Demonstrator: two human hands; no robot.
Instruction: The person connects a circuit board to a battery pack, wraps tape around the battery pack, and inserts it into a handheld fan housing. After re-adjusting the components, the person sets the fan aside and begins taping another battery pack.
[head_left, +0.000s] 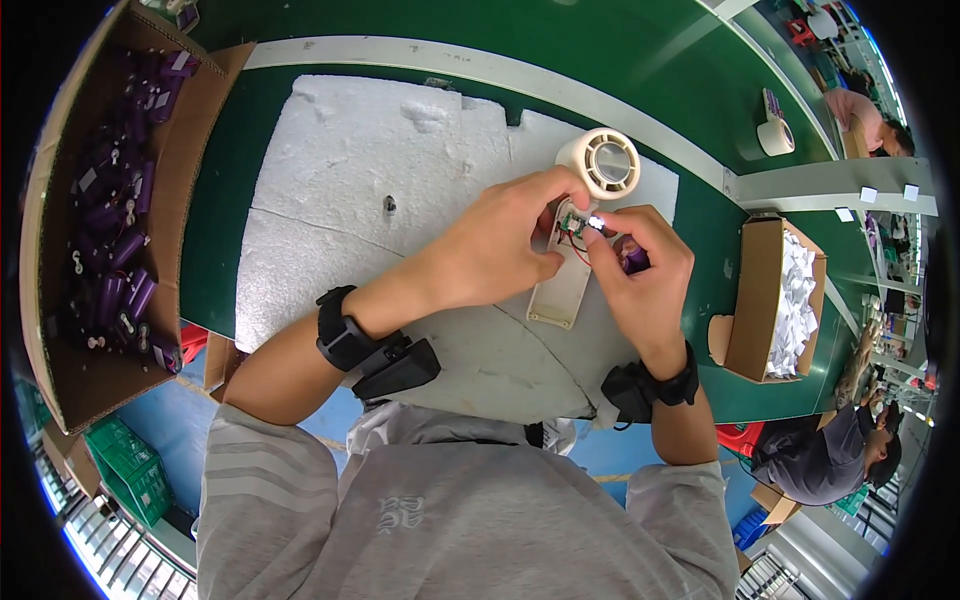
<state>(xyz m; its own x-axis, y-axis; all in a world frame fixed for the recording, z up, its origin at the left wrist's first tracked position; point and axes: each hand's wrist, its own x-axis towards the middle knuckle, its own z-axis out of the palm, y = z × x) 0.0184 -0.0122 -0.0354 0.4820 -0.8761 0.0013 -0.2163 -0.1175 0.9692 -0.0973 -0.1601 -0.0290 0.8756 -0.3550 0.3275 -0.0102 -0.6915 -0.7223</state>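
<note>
A cream handheld fan lies on a white foam sheet, its round grille away from me and its hollow handle toward me. Inside the handle sits a small green circuit board with thin red and dark wires. My left hand is closed around the handle's left side, thumb and fingers at its edges. Between the thumb and index finger of my right hand is a small white connector, right at the board. A purple battery cell shows beneath my right hand, partly hidden by its fingers.
Left stands a cardboard box with many purple cells. A smaller box of white pieces is at right. A small dark part lies on the foam. Beyond the rail is a tape roll. Other people sit at far right.
</note>
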